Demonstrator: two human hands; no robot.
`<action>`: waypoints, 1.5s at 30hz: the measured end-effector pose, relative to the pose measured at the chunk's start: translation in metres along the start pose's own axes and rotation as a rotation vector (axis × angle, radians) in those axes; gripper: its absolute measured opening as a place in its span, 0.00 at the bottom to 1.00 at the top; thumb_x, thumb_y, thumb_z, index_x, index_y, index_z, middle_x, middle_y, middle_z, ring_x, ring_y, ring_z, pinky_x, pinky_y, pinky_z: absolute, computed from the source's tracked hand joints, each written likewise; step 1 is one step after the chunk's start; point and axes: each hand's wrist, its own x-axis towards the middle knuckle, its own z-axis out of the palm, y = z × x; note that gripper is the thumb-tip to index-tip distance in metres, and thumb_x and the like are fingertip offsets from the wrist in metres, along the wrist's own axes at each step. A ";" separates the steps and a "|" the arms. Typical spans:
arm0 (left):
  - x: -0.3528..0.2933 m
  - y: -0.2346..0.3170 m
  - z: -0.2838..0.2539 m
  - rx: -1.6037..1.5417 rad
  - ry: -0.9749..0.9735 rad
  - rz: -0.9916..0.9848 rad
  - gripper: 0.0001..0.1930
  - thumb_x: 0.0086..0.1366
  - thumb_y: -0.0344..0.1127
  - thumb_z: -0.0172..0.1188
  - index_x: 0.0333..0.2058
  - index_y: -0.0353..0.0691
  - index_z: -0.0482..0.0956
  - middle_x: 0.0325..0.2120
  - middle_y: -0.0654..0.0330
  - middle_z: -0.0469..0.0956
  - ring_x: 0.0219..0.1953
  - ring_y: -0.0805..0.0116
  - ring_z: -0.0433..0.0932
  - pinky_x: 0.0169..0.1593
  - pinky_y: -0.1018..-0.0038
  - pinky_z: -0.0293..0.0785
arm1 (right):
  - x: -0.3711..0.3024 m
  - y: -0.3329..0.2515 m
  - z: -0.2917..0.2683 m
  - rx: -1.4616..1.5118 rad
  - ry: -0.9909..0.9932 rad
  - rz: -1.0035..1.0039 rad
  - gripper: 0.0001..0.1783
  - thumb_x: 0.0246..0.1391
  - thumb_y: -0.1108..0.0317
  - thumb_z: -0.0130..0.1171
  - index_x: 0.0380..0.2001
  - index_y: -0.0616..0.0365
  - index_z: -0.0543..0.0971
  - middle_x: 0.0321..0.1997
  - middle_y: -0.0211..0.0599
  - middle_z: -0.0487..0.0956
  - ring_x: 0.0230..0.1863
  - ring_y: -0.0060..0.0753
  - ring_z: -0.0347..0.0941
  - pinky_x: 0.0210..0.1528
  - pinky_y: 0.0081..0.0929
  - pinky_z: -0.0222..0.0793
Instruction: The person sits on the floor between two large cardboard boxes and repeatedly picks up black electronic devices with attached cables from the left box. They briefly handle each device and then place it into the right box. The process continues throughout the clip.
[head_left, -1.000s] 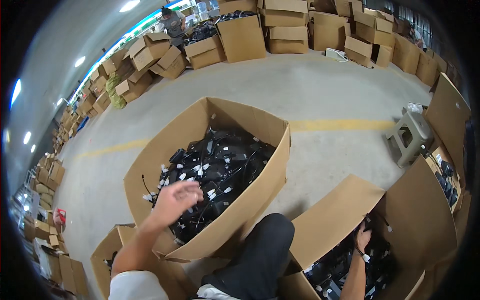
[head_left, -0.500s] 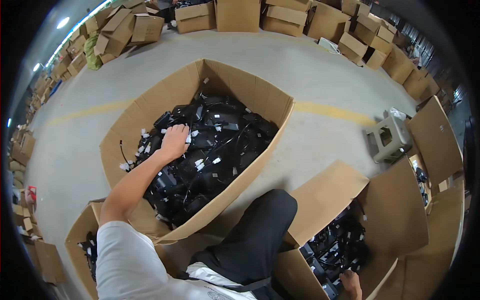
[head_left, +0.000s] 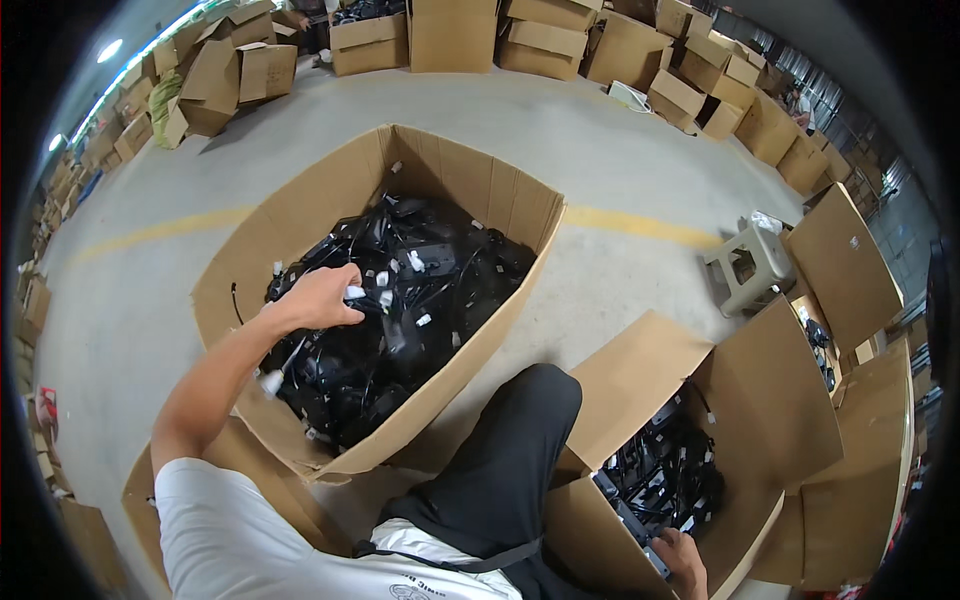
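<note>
A large open carton [head_left: 495, 185] holds a heap of black power adapters [head_left: 432, 258] with tangled cables and white plug connectors. My left hand [head_left: 322, 298] is over the left part of this heap, thumb and fingers closed round a white plug connector [head_left: 354, 292]. What else may be in that hand is hidden. At the lower right stands a second open carton [head_left: 590, 520] with more black adapters and cables [head_left: 665, 470]. Inside its near end, my right hand [head_left: 684, 560] has its fingers curled on a dark adapter [head_left: 657, 556]; the palm side is hidden.
A third carton [head_left: 140, 500] stands at the lower left, partly behind my left sleeve. To the right are a grey plastic stool [head_left: 752, 268] and upright carton flaps [head_left: 845, 270]. Stacked cartons [head_left: 455, 35] line the far side, with people among them. My bent knee [head_left: 545, 400] lies between the two nearer cartons.
My left hand has turned and shifted left and slightly down, with a white plug connector now between thumb and fingers. Parts of the heap blur with motion. The right hand has moved slightly within its carton.
</note>
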 end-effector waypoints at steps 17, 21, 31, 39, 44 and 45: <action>-0.055 0.095 -0.109 -0.648 0.345 0.026 0.10 0.65 0.26 0.63 0.43 0.28 0.83 0.34 0.61 0.84 0.36 0.79 0.78 0.42 0.79 0.75 | -0.025 -0.256 -0.035 0.443 0.232 -0.658 0.20 0.58 0.74 0.64 0.52 0.72 0.78 0.46 0.52 0.85 0.48 0.38 0.84 0.53 0.30 0.77; -0.080 0.137 -0.105 -0.994 0.347 0.063 0.11 0.66 0.28 0.65 0.46 0.30 0.83 0.33 0.62 0.83 0.23 0.87 0.68 0.24 0.85 0.62 | -0.030 -0.348 -0.019 0.616 0.384 -0.911 0.41 0.50 0.67 0.74 0.64 0.70 0.67 0.62 0.60 0.74 0.62 0.51 0.74 0.66 0.41 0.68; -0.035 0.187 -0.059 -1.353 0.119 0.413 0.16 0.67 0.39 0.67 0.45 0.30 0.81 0.28 0.62 0.80 0.30 0.76 0.76 0.33 0.77 0.73 | -0.030 -0.402 -0.003 0.929 0.809 -0.918 0.22 0.55 0.71 0.72 0.49 0.67 0.77 0.42 0.42 0.83 0.39 0.33 0.80 0.46 0.27 0.76; 0.020 -0.002 0.154 0.307 0.313 -0.061 0.27 0.59 0.48 0.69 0.48 0.32 0.80 0.45 0.39 0.80 0.47 0.42 0.80 0.50 0.49 0.76 | 0.004 -0.309 -0.009 1.642 0.492 -0.463 0.17 0.66 0.69 0.59 0.53 0.63 0.71 0.46 0.38 0.80 0.40 0.32 0.82 0.38 0.35 0.86; 0.035 0.007 0.080 -0.223 0.342 -0.132 0.25 0.62 0.41 0.65 0.50 0.27 0.75 0.40 0.37 0.82 0.45 0.40 0.81 0.50 0.55 0.77 | -0.015 -0.295 -0.008 1.564 0.383 -0.429 0.19 0.65 0.71 0.59 0.57 0.65 0.72 0.47 0.37 0.80 0.41 0.25 0.80 0.43 0.25 0.81; 0.018 0.051 0.041 -0.244 0.398 -0.119 0.25 0.63 0.40 0.64 0.52 0.26 0.74 0.39 0.38 0.83 0.44 0.40 0.82 0.50 0.57 0.78 | -0.021 -0.300 -0.009 1.567 0.394 -0.442 0.19 0.65 0.71 0.59 0.56 0.65 0.72 0.48 0.38 0.81 0.41 0.24 0.79 0.44 0.23 0.79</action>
